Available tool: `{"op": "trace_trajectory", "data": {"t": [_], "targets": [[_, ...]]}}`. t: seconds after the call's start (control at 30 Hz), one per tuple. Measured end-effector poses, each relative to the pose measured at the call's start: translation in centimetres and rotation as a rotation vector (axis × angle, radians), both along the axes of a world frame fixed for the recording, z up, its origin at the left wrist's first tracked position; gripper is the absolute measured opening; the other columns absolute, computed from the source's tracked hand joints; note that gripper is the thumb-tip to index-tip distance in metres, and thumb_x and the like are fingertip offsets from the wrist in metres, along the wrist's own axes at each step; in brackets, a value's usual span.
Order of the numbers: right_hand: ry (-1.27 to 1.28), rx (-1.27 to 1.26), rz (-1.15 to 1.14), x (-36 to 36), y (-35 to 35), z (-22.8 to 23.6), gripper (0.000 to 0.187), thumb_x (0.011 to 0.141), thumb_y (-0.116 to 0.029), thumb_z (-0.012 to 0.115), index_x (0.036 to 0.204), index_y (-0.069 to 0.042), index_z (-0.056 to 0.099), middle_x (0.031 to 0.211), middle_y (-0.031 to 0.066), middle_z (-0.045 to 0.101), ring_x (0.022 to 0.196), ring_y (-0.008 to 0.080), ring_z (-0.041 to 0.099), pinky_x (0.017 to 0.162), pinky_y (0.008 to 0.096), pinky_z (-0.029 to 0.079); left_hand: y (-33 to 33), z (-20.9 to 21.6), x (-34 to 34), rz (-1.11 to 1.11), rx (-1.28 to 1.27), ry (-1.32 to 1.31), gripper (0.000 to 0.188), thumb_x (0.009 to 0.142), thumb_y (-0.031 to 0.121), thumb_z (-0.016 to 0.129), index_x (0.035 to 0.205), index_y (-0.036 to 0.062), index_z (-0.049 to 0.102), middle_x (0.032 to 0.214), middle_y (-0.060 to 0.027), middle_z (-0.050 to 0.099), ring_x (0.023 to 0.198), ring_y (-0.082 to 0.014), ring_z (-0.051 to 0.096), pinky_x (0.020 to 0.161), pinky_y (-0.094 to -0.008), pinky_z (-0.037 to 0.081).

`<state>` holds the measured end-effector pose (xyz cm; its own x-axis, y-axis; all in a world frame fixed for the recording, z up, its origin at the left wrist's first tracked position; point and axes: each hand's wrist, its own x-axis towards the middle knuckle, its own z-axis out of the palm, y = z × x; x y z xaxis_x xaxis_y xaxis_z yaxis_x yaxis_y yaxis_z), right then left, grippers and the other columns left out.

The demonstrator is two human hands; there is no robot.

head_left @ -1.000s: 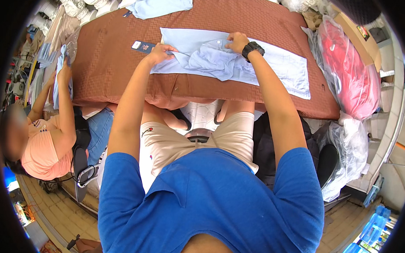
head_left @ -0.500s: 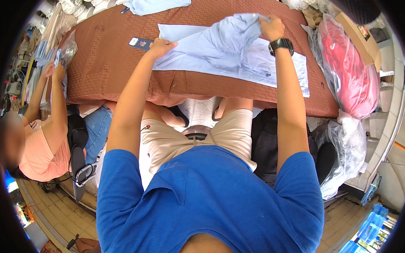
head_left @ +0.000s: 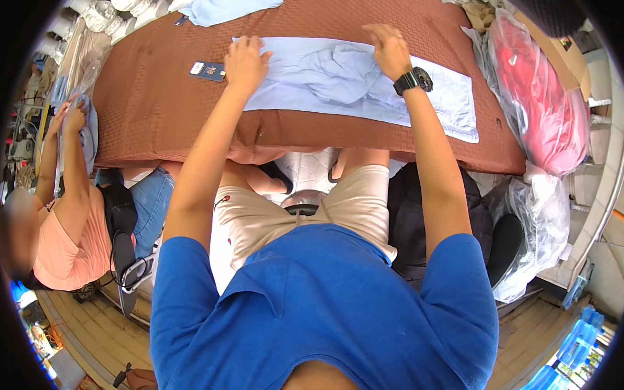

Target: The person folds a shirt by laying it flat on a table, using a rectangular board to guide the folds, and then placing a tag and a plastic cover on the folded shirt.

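Observation:
A light blue garment (head_left: 309,85) is laid out as a long strip across the brown-covered table (head_left: 150,114). Its middle is a rumpled, bunched heap, while the right end lies flatter. My left hand (head_left: 246,63) rests at the garment's left end, fingers spread and holding nothing. Over the far edge, right of the heap, my right hand (head_left: 391,53) is open with its fingers apart; whether it touches the cloth I cannot tell. A dark blue hang tag (head_left: 208,70) lies just left of my left hand, by the garment's end.
Another light blue garment (head_left: 239,3) lies at the table's far left. Red items in clear plastic (head_left: 535,93) stand at the right beside a cardboard box (head_left: 571,63). On the left, a co-worker in a peach top (head_left: 66,245) holds up cloth. A black bag (head_left: 425,213) sits below the table's edge.
My right hand has let go of the lifted part of the garment, which now lies bunched on the strip. My left hand has opened from its pinch and shifted slightly farther away.

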<state>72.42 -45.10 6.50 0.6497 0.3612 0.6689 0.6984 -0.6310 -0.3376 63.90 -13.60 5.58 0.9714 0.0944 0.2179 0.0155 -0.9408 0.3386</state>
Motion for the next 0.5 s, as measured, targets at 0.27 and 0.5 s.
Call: {"op": "trace_trajectory", "data": {"t": [0.27,0.5], "targets": [[0.534,0.115,-0.024,-1.0,-1.3,-3.5,0.028,0.098,-0.01,0.05,0.122,-0.006,0.063,0.12,0.0143,0.067,0.113,0.0315,0.063,0.095,0.0389,0.049,-8.3,-2.1,1.1,-0.588,-0.12,-0.372,0.038,0.096,0.022,0.058,0.133,0.013,0.055,0.151,-0.0072,0.041,0.14,-0.0324,0.036,0.113,-0.0461,0.031],[0.442,0.038,0.023,-2.3,-3.9,-6.3,0.037,0.097,-0.006,0.047,0.132,-0.01,0.058,0.131,0.012,0.062,0.124,0.0339,0.055,0.104,0.0426,0.044,-13.5,-6.2,1.1,-0.619,0.061,-0.242,0.048,0.102,0.038,0.045,0.146,0.0218,0.044,0.158,-0.002,0.031,0.146,-0.0312,0.026,0.118,-0.0531,0.02]]}}
